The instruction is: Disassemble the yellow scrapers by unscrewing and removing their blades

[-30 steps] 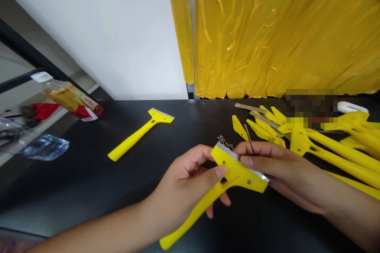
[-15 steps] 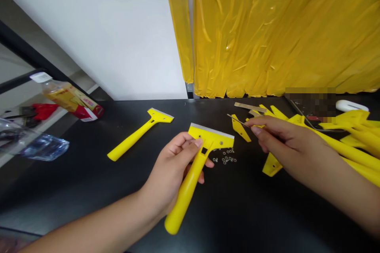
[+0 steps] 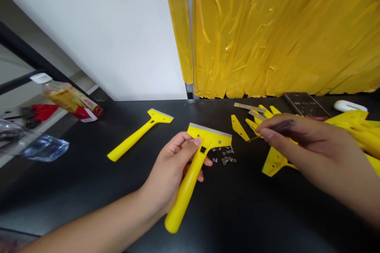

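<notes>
My left hand (image 3: 178, 158) is wrapped round a yellow scraper (image 3: 184, 189), thumb pressed on the head below its metal blade. A screw sits in the right hole of that head; my thumb is beside the left one. In my right hand (image 3: 299, 142) is a thin screwdriver with a dark handle (image 3: 282, 125), its slim shaft pointing left and down, apart from the scraper. Small nuts and screws (image 3: 228, 159) lie loose on the black table just right of the scraper head. A yellow cover plate (image 3: 240, 128) rests behind them.
Another scraper with a blade (image 3: 133, 139) lies to the left. Yellow scraper parts (image 3: 350, 126) pile up at right, near loose blades (image 3: 249, 106), a phone (image 3: 307, 104) and a white case (image 3: 350, 106). A drink bottle (image 3: 71, 97) lies far left; yellow plastic sheeting (image 3: 267, 31) hangs behind.
My right hand has turned and shifted slightly right, so the screwdriver's shaft now points downward and its dark handle shows. The left hand and its scraper have hardly moved.
</notes>
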Demonstrator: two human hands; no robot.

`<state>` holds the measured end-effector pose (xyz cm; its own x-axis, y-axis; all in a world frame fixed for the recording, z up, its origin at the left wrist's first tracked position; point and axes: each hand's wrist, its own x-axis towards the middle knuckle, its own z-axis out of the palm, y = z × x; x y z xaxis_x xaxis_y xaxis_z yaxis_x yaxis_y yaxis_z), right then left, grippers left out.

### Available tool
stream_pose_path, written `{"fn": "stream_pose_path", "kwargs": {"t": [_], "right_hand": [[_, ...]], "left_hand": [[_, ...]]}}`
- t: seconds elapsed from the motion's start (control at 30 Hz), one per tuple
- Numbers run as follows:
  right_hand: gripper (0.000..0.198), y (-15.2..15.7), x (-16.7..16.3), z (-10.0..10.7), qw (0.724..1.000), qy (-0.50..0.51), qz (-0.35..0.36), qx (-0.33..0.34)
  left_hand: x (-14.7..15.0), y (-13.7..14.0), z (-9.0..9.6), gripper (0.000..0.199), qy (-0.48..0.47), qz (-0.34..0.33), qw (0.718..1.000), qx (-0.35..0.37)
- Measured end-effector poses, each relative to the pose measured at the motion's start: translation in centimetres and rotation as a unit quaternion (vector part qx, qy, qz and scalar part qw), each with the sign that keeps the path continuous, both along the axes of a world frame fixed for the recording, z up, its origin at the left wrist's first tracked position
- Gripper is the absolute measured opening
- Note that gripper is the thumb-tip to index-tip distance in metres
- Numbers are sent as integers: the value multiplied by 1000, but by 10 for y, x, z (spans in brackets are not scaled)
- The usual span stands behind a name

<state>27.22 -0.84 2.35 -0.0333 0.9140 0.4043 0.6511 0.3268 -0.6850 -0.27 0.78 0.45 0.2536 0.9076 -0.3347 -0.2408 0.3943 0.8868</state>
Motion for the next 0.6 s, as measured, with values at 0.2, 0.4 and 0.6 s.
{"fn": "stream_pose_path", "kwargs": {"t": [0.2,0.4,0.6], "right_hand": [[19,-1,-3,-12,995,-72,61,-10],[14,2,-3,-20,996,-51,73,-31],[17,4,-4,-20,994,-37,84,-53]], "left_hand": [[1,0,0,24,-2,-4,1000,-8],[0,-1,1,24,-2,-9,1000,-8],[0,-2,2,24,-2,-11,1000,-13]]}}
